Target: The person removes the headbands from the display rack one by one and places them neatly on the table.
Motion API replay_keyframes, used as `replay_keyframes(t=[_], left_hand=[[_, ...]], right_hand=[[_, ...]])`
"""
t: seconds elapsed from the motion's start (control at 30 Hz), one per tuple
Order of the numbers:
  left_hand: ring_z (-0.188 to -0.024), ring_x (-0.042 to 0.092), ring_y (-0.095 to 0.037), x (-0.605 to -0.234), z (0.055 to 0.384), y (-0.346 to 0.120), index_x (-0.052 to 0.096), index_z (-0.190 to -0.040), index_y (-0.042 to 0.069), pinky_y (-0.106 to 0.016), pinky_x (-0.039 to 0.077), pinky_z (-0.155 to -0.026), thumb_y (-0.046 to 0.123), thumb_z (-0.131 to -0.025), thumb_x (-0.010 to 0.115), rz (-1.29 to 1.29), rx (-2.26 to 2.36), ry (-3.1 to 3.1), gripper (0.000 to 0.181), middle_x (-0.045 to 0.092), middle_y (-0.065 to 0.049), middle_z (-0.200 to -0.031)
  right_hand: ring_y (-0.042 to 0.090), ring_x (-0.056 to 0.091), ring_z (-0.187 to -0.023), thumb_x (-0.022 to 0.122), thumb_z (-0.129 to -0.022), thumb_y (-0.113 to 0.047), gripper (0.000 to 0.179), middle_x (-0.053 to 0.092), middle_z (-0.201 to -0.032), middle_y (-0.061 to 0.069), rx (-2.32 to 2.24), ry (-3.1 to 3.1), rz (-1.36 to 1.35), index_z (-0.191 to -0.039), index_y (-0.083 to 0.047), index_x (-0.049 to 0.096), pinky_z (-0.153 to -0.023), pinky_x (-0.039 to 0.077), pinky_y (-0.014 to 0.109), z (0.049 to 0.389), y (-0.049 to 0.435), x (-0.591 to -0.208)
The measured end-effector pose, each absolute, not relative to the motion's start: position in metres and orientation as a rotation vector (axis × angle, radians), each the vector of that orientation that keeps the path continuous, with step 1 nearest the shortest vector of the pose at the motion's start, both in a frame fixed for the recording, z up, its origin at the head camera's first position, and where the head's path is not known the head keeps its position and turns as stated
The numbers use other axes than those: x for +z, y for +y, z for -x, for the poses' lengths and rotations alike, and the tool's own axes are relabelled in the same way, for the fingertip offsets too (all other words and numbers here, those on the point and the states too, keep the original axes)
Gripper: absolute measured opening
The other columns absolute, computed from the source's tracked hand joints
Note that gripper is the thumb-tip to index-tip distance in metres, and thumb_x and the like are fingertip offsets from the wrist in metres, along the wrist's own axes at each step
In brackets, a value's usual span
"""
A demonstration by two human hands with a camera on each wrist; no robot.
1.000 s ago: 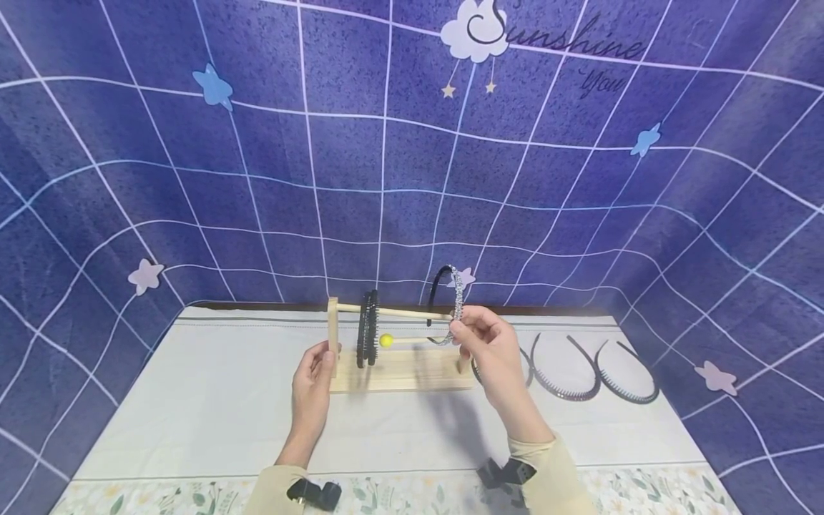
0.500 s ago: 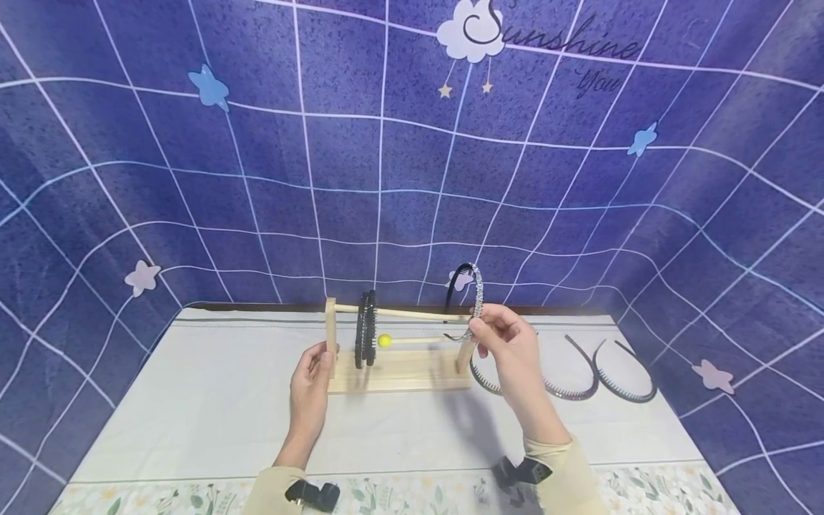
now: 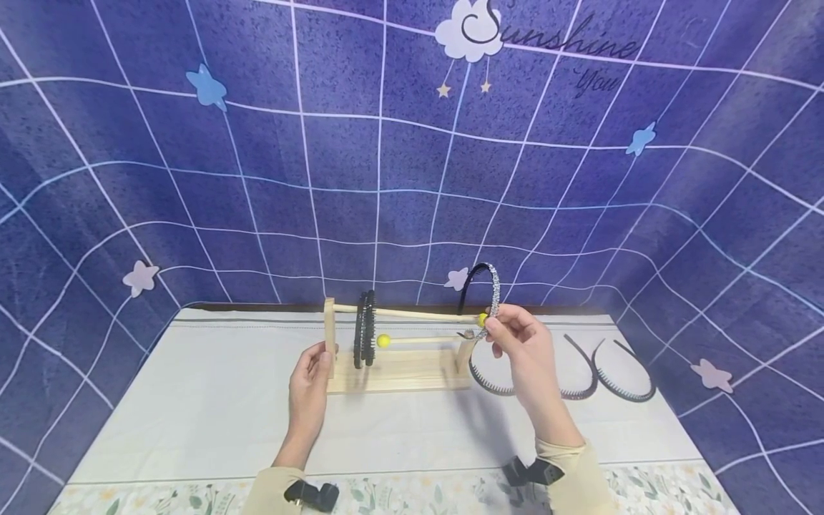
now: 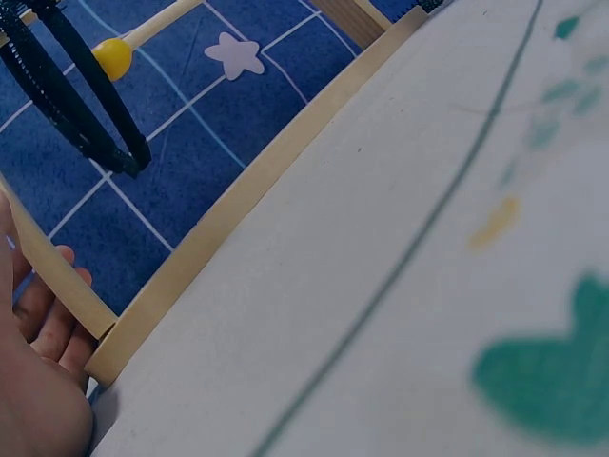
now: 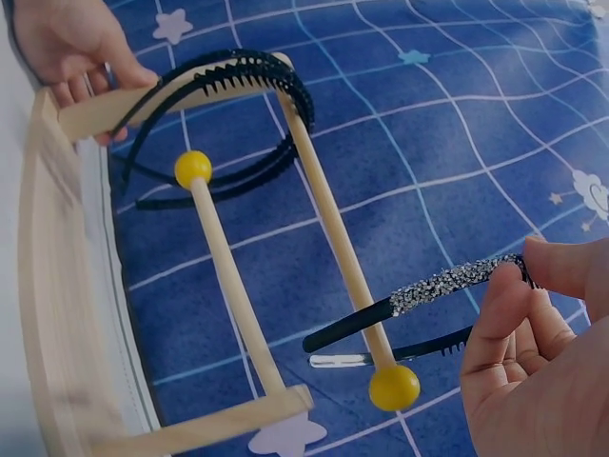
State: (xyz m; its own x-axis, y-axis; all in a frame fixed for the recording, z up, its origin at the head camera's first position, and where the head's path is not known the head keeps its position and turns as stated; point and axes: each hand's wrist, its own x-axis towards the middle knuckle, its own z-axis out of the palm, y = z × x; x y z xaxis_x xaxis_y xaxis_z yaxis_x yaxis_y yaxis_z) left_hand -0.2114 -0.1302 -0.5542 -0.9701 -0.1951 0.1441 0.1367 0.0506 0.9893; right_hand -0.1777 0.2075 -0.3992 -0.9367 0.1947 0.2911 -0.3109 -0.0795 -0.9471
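My right hand [image 3: 531, 350] pinches a black headband [image 3: 495, 286] with a silver glitter band between thumb and fingers. It is raised at the free end of the upper rod, next to the yellow ball [image 5: 394, 387]. In the right wrist view the headband's two arms lie on either side of the rod [image 5: 333, 228]. My left hand [image 3: 309, 386] grips the left upright [image 3: 330, 336] of a wooden headband stand [image 3: 399, 375], fingers behind the post. Black toothed headbands [image 3: 365, 329] hang on the upper rod near that upright. A lower rod ends in another yellow ball [image 3: 383, 341].
Several dark toothed headbands lie on the white tablecloth [image 3: 244, 400] to the right, among them one headband [image 3: 627, 395] at the far right and one [image 3: 492, 388] partly behind my right hand. A blue grid-patterned curtain [image 3: 412, 179] encloses the back and sides.
My right hand has moved right with the glitter headband, sliding it along the upper rod to the ball end. The ball there now shows. My left hand stays on the upright.
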Motion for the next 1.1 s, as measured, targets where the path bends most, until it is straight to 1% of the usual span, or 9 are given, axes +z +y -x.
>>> replay_keyframes(t=[0.07, 0.23, 0.43, 0.53, 0.67, 0.77, 0.9, 1.1], left_hand=[[-0.13, 0.059, 0.009, -0.554, 0.211, -0.13, 0.054, -0.155, 0.003, -0.008, 0.046, -0.112, 0.042, -0.12, 0.052, -0.059, -2.012, -2.089, 0.052, 0.066, -0.019, -0.152], [-0.13, 0.058, 0.009, -0.553, 0.212, -0.13, 0.053, -0.156, 0.003, -0.008, 0.046, -0.113, 0.042, -0.12, 0.051, -0.059, -2.009, -2.097, 0.054, 0.065, -0.019, -0.153], [-0.13, 0.059, 0.01, -0.553, 0.211, -0.13, 0.053, -0.156, 0.002, -0.007, 0.046, -0.112, 0.042, -0.12, 0.051, -0.062, -2.009, -2.093, 0.053, 0.065, -0.02, -0.153], [-0.13, 0.059, 0.01, -0.553, 0.212, -0.13, 0.053, -0.155, 0.001, -0.008, 0.046, -0.113, 0.041, -0.12, 0.051, -0.056, -2.015, -2.086, 0.053, 0.065, -0.02, -0.152], [-0.13, 0.059, 0.009, -0.553, 0.212, -0.13, 0.053, -0.156, 0.001, -0.008, 0.046, -0.113, 0.041, -0.12, 0.051, -0.049, -2.02, -2.083, 0.054, 0.065, -0.021, -0.153], [-0.131, 0.058, 0.009, -0.553, 0.212, -0.131, 0.052, -0.156, 0.002, -0.008, 0.045, -0.113, 0.042, -0.12, 0.051, -0.051, -2.018, -2.092, 0.054, 0.065, -0.02, -0.153], [-0.131, 0.058, 0.008, -0.553, 0.212, -0.131, 0.052, -0.156, 0.003, -0.008, 0.045, -0.113, 0.044, -0.12, 0.051, -0.058, -2.016, -2.103, 0.055, 0.064, -0.018, -0.154], [-0.131, 0.058, 0.009, -0.554, 0.212, -0.131, 0.053, -0.155, 0.003, -0.008, 0.046, -0.114, 0.043, -0.12, 0.051, -0.064, -2.016, -2.098, 0.054, 0.065, -0.019, -0.153]], right_hand=[[0.01, 0.064, -0.072, 0.072, -0.102, 0.009, 0.017, 0.075, -0.087, -0.003, 2.075, -1.86, -0.109, -0.103, -0.008, 0.074, -0.057, 0.053, 0.018, 0.177, 0.211, -0.399], [0.01, 0.064, -0.073, 0.072, -0.102, 0.009, 0.016, 0.073, -0.086, -0.003, 2.065, -1.858, -0.066, -0.104, -0.007, 0.074, -0.058, 0.053, 0.018, 0.176, 0.221, -0.398], [0.008, 0.066, -0.073, 0.072, -0.103, 0.008, 0.018, 0.073, -0.086, -0.004, 2.07, -1.852, -0.017, -0.103, -0.01, 0.075, -0.059, 0.053, 0.018, 0.172, 0.231, -0.397], [0.008, 0.064, -0.071, 0.072, -0.103, 0.007, 0.018, 0.073, -0.086, -0.005, 2.069, -1.864, 0.02, -0.102, -0.011, 0.074, -0.056, 0.051, 0.017, 0.171, 0.236, -0.397], [0.008, 0.064, -0.072, 0.073, -0.104, 0.006, 0.015, 0.073, -0.086, -0.005, 2.044, -1.898, 0.06, -0.104, -0.009, 0.074, -0.054, 0.05, 0.017, 0.169, 0.242, -0.398], [0.009, 0.066, -0.076, 0.073, -0.104, 0.006, 0.014, 0.074, -0.085, -0.004, 2.023, -1.929, 0.076, -0.105, -0.008, 0.074, -0.058, 0.053, 0.019, 0.167, 0.247, -0.399], [0.009, 0.066, -0.074, 0.073, -0.103, 0.007, 0.013, 0.074, -0.082, -0.003, 1.999, -1.95, 0.089, -0.104, -0.006, 0.074, -0.06, 0.054, 0.02, 0.164, 0.255, -0.403], [0.011, 0.069, -0.077, 0.076, -0.102, 0.005, 0.008, 0.076, -0.084, -0.004, 1.922, -2.032, 0.087, -0.103, -0.003, 0.074, -0.064, 0.057, 0.021, 0.16, 0.268, -0.41]])
